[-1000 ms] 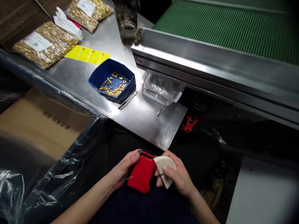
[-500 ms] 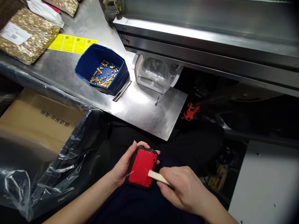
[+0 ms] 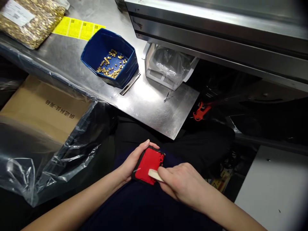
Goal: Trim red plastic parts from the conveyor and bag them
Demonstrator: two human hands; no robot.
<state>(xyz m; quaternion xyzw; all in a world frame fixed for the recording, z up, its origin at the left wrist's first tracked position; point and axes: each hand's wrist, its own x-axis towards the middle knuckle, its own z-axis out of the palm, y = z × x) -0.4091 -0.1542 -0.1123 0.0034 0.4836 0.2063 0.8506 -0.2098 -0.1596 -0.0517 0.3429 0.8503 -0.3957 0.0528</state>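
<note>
Below the steel bench (image 3: 154, 109), left hand (image 3: 131, 160) grips a red part (image 3: 147, 165); right hand (image 3: 184, 184) mostly hides its beige piece (image 3: 153, 175).

Red part (image 3: 147, 164), cream piece (image 3: 154, 175), blue bin (image 3: 125, 75), yellow labels (image 3: 77, 28)

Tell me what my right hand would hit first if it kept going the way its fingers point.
The right hand points left and slightly up, holding a beige piece already against the red part. It would likely press into that first, then the left hand behind it.
</note>
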